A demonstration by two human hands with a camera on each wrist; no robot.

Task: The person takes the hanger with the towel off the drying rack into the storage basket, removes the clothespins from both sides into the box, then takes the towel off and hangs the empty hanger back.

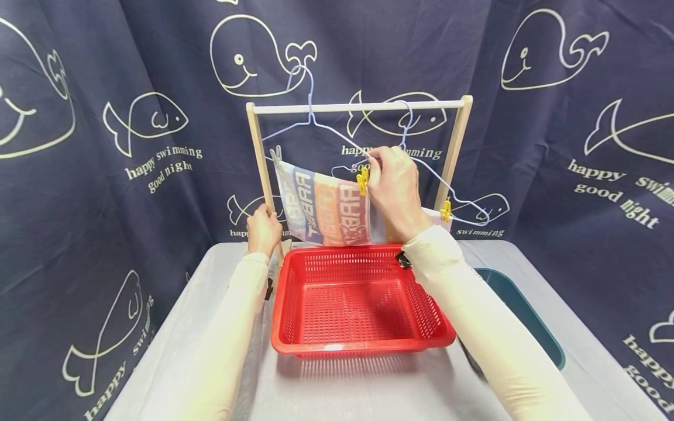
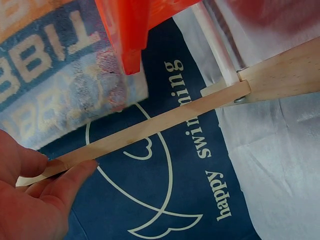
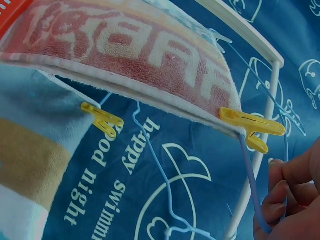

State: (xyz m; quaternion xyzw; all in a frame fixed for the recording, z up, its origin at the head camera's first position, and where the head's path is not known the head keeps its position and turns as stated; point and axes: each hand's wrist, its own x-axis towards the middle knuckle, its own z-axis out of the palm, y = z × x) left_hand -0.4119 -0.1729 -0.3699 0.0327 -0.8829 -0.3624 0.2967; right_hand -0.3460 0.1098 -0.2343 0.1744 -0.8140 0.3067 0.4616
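My left hand (image 1: 263, 231) grips the left wooden post (image 2: 135, 134) of a small drying rack (image 1: 337, 107), thumb on one side and fingers on the other. A striped towel with lettering (image 1: 326, 210) hangs from a light blue wire hanger (image 1: 310, 99). One towel corner is held by a pale clothespin (image 1: 278, 153), the other by a yellow clothespin (image 1: 363, 181). Right beside that yellow clothespin, my right hand (image 1: 397, 184) holds the hanger's wire between curled fingers, as the right wrist view shows [no towel in the fingers].
A second hanger (image 1: 405, 126) carries another cloth (image 3: 30, 140), clipped with a yellow clothespin (image 1: 446, 210). In front of the rack stands a red perforated basket (image 1: 363, 348). A teal basin (image 1: 521, 310) lies at the right, partly behind my right forearm. A dark whale-print curtain backs the table.
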